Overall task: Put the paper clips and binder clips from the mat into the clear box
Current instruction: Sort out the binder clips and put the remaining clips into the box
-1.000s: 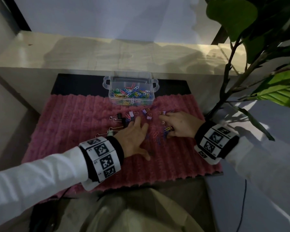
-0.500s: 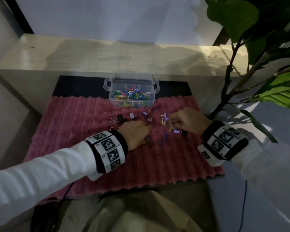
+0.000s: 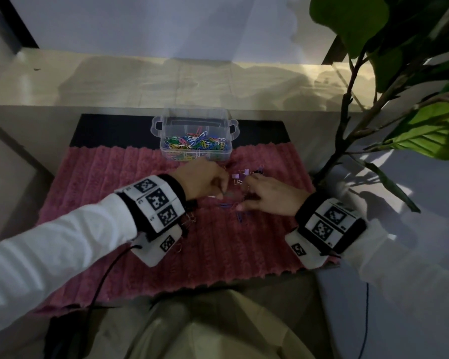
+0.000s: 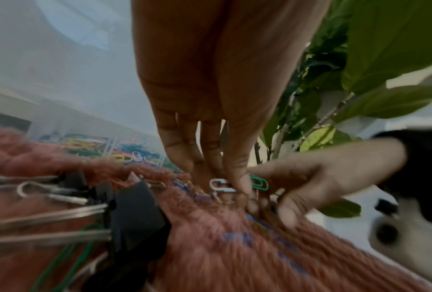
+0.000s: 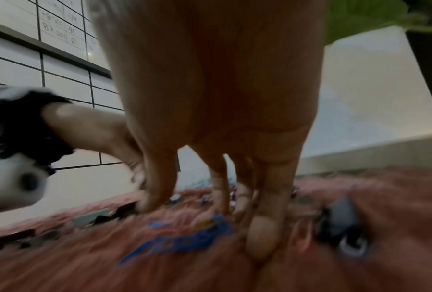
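Box (image 3: 166,143) already holds many paper clips; binder clips (image 3: 240,174) and few paper clips remain just before it. My left hand (image 3: 201,181) pinches clips; right hand (image 3: 270,194) fingers curled, grip unclear.

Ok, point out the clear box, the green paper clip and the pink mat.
clear box (image 3: 195,154), head view, front wall.
green paper clip (image 4: 259,182), left wrist view, its loop beside the fingertips.
pink mat (image 3: 109,177), head view, bare left part.
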